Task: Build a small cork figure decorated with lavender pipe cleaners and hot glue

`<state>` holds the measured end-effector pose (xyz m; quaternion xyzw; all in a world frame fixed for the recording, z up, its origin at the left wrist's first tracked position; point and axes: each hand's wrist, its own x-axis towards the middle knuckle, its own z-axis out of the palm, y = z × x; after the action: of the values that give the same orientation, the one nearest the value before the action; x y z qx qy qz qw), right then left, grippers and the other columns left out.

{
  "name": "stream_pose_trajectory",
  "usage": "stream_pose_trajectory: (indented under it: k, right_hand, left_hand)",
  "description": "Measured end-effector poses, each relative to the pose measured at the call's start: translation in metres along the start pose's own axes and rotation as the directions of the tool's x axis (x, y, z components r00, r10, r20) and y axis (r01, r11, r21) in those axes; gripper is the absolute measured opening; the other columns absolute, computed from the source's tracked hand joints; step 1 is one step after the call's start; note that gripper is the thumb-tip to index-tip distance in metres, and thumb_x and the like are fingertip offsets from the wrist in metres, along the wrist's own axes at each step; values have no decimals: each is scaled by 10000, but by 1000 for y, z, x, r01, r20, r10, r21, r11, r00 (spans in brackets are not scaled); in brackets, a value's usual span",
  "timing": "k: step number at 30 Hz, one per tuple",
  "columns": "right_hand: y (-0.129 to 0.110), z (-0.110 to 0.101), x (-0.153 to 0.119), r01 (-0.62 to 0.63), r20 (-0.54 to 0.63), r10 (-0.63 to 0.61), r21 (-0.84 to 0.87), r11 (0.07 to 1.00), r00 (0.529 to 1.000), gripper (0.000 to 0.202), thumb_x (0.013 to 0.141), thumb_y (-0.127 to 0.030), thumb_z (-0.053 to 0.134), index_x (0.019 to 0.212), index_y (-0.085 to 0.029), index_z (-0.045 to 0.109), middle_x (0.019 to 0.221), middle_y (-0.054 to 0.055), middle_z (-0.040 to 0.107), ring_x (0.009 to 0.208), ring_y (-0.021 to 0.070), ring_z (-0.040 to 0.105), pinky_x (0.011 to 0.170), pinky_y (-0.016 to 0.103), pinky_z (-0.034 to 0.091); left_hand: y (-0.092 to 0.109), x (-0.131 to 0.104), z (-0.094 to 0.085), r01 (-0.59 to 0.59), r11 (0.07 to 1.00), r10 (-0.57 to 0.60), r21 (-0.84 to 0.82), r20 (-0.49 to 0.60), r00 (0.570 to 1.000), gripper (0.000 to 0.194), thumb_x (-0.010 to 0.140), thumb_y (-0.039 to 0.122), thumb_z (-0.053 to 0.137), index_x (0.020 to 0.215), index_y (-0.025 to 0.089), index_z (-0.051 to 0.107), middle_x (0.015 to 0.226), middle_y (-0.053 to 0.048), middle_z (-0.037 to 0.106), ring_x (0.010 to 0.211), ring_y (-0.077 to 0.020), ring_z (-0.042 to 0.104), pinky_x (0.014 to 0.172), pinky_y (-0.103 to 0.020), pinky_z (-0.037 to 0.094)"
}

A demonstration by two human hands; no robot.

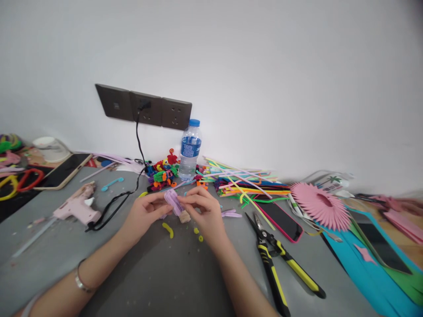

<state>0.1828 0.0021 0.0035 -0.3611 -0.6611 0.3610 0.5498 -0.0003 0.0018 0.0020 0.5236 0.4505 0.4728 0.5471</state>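
Observation:
Between my two hands, over the middle of the grey table, is a small bundle of light purple pipe cleaner (172,200) with a tan, crumbly-looking end (184,216). My left hand (144,215) pinches its left side between thumb and fingers. From the right, the thumb and fingertips of my right hand (204,212) close on it near the tan end. Just below lie a bent yellow-green pipe cleaner piece (168,230) and two smaller yellow-green bits (200,238). Fingers hide part of the bundle.
A pink glue gun (79,209) with a black cord lies left. Behind stand a water bottle (191,149) and colourful pipe cleaner figures (163,174). Loose pipe cleaners (244,180), yellow-black pliers-like cutters (276,251), a phone (280,220) and a pink paper rosette (319,206) are right.

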Motion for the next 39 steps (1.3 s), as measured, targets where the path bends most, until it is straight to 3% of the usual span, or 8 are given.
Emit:
stream_pose_trajectory:
  k: [6, 15, 23, 32, 39]
  right_hand:
    - [3, 1, -2, -30, 29, 30, 18, 999, 999, 145, 877, -229, 655, 910, -242, 795, 858, 47, 579, 669, 125, 552, 517, 219, 489]
    - [-1, 1, 0, 87, 5, -87, -44, 995, 996, 179, 859, -134, 658, 892, -251, 790, 807, 14, 512, 647, 118, 499, 552, 242, 430]
    - [1, 1, 0, 43, 5, -43, -5, 999, 999, 170, 844, -140, 675, 907, -245, 793, 808, 10, 489, 646, 115, 488, 536, 234, 424]
    - [-14, -13, 3, 79, -36, -79, 5, 997, 996, 96, 856, -141, 669, 885, -220, 715, 841, 33, 559, 728, 155, 543, 567, 257, 435]
    - [-13, -8, 3, 119, 1, -119, -34, 992, 993, 102, 807, -128, 734, 833, -215, 689, 832, 24, 615, 766, 163, 564, 650, 272, 436]
  left_hand:
    - [-1, -1, 0, 18, 1000, -18, -17, -7, 1000, 278, 685, 357, 817, 891, 172, 789, 757, -37, 780, 685, -180, 707, 615, -236, 564]
    - [-4, -1, -2, 11, 999, -10, -44, 15, 1000, 264, 693, 354, 817, 860, 151, 793, 781, -62, 785, 659, -177, 694, 596, -253, 563]
    - [-6, 0, -2, 18, 994, -13, -108, 49, 999, 237, 715, 328, 818, 891, 174, 781, 783, -36, 777, 677, -141, 682, 608, -201, 539]
    - [-4, 0, -2, -162, 976, 172, -144, 60, 983, 193, 742, 252, 804, 903, 177, 730, 868, -29, 753, 812, -151, 693, 738, -222, 561]
    - [-4, 0, -6, -365, 929, 369, -59, 111, 923, 198, 771, 162, 758, 965, 198, 742, 994, -78, 780, 944, -196, 724, 808, -262, 580]
